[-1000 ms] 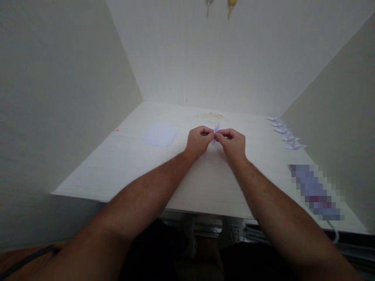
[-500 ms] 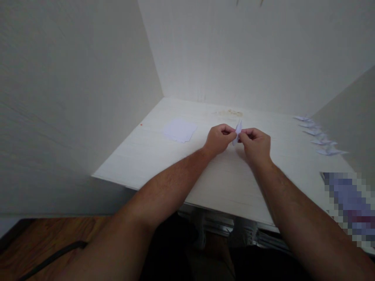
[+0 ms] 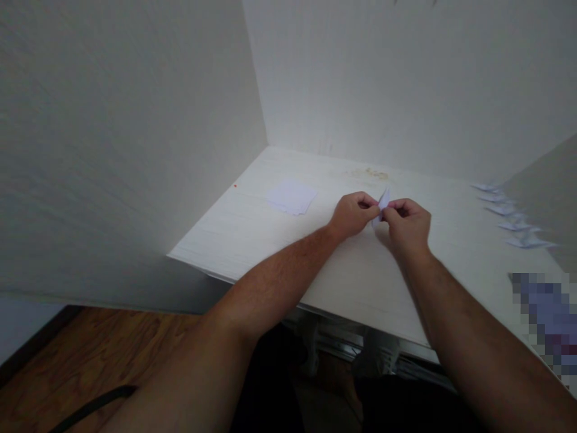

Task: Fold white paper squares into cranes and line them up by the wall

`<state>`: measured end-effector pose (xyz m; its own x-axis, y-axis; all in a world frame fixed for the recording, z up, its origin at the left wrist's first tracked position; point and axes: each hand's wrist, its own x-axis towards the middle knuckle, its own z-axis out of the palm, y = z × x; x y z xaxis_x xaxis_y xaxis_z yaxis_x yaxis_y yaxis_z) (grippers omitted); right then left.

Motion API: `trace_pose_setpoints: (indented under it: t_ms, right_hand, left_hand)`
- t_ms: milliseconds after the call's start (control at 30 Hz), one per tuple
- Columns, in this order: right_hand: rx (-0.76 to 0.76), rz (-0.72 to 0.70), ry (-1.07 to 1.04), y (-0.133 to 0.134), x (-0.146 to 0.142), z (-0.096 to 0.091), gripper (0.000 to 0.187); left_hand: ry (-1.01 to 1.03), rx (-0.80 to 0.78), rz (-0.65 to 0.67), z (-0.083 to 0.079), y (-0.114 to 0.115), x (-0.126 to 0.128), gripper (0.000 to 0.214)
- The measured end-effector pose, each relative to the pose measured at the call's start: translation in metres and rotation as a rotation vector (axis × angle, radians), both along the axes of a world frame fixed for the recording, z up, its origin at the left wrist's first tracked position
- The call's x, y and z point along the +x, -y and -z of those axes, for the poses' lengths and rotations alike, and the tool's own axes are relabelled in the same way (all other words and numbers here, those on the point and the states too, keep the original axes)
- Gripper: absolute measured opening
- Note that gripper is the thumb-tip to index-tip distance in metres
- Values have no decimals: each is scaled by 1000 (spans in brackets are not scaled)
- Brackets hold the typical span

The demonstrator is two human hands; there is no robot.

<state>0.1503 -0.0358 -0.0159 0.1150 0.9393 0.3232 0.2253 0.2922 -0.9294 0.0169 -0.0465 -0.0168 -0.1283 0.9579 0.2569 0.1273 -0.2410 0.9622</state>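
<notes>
Pinching a narrow folded paper (image 3: 384, 198) between them, a person's left hand (image 3: 352, 215) and right hand (image 3: 411, 227) meet right of centre in the head view, over a white table (image 3: 356, 282). Each hand has thumb and fingertips pressed together on the paper, the other fingers curled; neither appears to hold anything else. The paper stands tilted, its pointed upper tip leaning right; whether its lower end touches the table cannot be told.

At the right of the frame, what look like five pointed folded pieces (image 3: 501, 210) sit in a row near the table's side, apparently finished. Left of the hands, near the middle of the frame, flat sheets (image 3: 293, 196) lie in a loose stack, seemingly yet to be folded; their number cannot be counted. The paper in hand appears well advanced, already slim, but without the spread points of the row, so some shaping seems left. At lower right lies a pixelated object (image 3: 547, 325), its nature hidden; a tan stain (image 3: 377, 174) marks the table beyond the hands.
</notes>
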Motion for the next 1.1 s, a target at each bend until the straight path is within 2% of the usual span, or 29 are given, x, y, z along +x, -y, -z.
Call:
trace_pose_setpoints:
  t_ms: [333, 633, 767, 967, 1100]
  right_hand:
    - [-13, -14, -82, -1, -5, -4, 12]
    - [-27, -102, -150, -5, -9, -1, 26]
    - [-62, -128, -189, -7, -10, 0, 23]
    - [-101, -166, -187, -5, -11, -4, 17]
    - [-113, -182, -201, -4, -11, -6, 15]
  left_hand:
    - [141, -4, -27, -2, -1, 0, 6]
    - [208, -81, -65, -15, 3, 2, 23]
    - [194, -110, -48, -16, 4, 0, 18]
    - [113, -51, -62, -15, 5, -4, 19]
    - [108, -68, -65, -12, 3, -6, 19]
